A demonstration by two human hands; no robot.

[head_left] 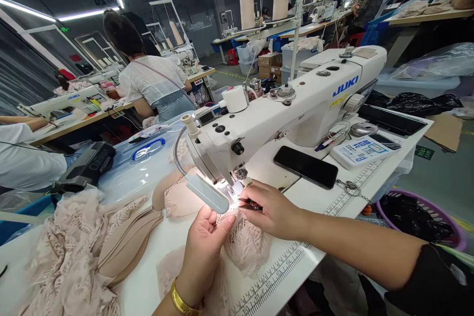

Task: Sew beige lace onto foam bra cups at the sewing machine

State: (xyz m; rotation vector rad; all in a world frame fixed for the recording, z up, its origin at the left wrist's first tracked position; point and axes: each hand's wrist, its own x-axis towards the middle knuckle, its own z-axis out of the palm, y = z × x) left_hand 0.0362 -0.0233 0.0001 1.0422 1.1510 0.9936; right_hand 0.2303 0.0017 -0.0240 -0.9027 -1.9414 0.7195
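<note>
My left hand (205,239) pinches the edge of a pale pink lace piece (249,247) just in front of the sewing machine's needle area. Closed around small black thread snips (251,205), my right hand (276,210) is close beside the lace, right of the needle. The snips' tips are hard to make out in the bright lamp light. A grey lamp head (208,193) covers part of the space above my left fingertips. The white sewing machine (274,108) stands over both hands. More lace fabric hangs below my left hand.
Heaped lace (70,247) and stacked beige cup pads (129,244) lie on the left. A black phone (305,166), a white box (359,150) and a chain (350,187) rest on the right. A printed ruler (276,274) runs along the table's front edge. Other people work beyond.
</note>
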